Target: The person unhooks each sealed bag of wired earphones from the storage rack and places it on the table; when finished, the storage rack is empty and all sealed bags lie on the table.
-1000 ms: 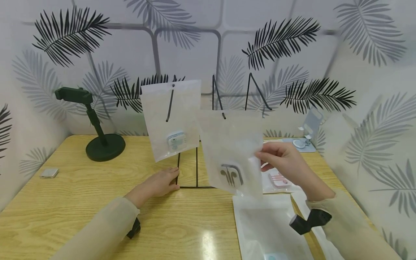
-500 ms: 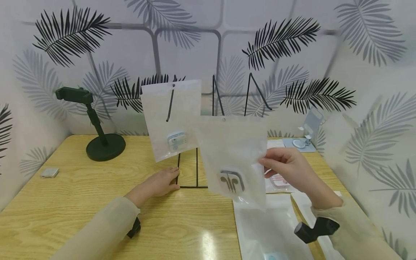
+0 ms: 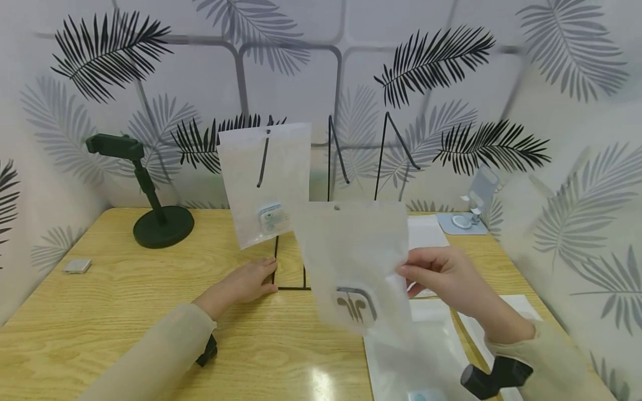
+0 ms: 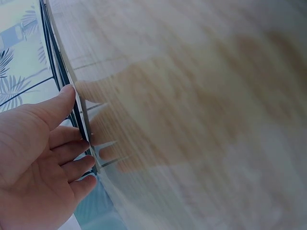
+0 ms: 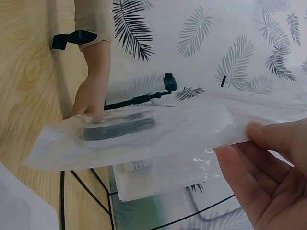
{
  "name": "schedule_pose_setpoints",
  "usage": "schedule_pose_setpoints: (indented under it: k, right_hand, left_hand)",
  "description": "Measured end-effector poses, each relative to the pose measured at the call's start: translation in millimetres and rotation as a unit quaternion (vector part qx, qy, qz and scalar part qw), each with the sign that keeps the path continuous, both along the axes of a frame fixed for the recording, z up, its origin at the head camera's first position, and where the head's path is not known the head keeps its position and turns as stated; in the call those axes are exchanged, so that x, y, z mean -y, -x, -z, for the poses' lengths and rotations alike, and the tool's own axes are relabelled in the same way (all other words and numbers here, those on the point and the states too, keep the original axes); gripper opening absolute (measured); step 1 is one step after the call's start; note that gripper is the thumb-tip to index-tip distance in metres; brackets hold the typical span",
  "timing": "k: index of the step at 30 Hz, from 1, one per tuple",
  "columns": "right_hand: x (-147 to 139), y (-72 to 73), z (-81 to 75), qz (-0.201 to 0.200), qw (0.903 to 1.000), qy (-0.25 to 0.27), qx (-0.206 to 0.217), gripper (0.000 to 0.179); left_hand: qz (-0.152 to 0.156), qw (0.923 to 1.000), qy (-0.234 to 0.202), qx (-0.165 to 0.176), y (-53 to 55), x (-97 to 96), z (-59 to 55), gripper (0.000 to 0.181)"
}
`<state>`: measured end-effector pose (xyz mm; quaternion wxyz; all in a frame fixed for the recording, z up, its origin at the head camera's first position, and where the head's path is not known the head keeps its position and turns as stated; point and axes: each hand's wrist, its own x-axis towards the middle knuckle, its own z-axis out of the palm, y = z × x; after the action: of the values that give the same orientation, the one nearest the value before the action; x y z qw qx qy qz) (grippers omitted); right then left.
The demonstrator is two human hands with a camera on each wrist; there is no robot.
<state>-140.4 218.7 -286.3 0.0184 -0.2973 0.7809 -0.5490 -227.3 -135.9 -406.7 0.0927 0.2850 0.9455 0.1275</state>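
Note:
My right hand (image 3: 443,273) pinches the right edge of a white translucent plastic bag (image 3: 351,245) between thumb and fingers. Dark earphones (image 3: 353,307) in a rounded case show through its lower part. The bag hangs in the air, its punched hole off the hooks. Behind it stands a black wire rack (image 3: 293,288) with thin hooks on top. On the rack's left hook hangs another white bag (image 3: 246,167) with a blue case (image 3: 273,218) inside. My left hand (image 3: 241,281) rests at the rack's lower left corner, its fingertips touching the base wire.
More white bags lie on the table's right side, one nearer (image 3: 416,356) and one behind the held bag (image 3: 426,231). A light blue phone stand (image 3: 478,197) sits at the back right. At the back left is a dark green phone holder (image 3: 160,225). A small grey square (image 3: 77,266) lies far left.
The held bag was on a middle hook one second ago; it has come off and moved down and towards me with my right hand. My left hand has not moved.

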Motion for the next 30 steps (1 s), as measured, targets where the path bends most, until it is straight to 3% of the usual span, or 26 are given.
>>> schedule_pose_setpoints:
  k: [8, 14, 22, 30]
  right_hand:
    - [5, -12.0, 10.7, -0.076, 0.996, 0.028, 0.037, 0.01]
    - [8, -20.6, 17.6, -0.103, 0.9913, 0.034, 0.074, 0.01]
    - [10, -30.9, 21.3, -0.087, 0.9876, 0.016, 0.129, 0.013]
    - [9, -29.2, 30.7, -0.081, 0.986, 0.024, 0.144, 0.012]
  left_hand:
    - [0.001, 1.0, -0.001, 0.003, 0.0, 0.2, -0.2, 0.057]
    - [0.006, 1.0, -0.007, 0.0, 0.5, 0.9, 0.8, 0.054]
    - [0.015, 0.9994, -0.02, -0.023, 2.3, 1.8, 3.8, 0.043]
    - [0.009, 0.9998, -0.015, -0.003, 2.1, 1.2, 3.3, 0.052]
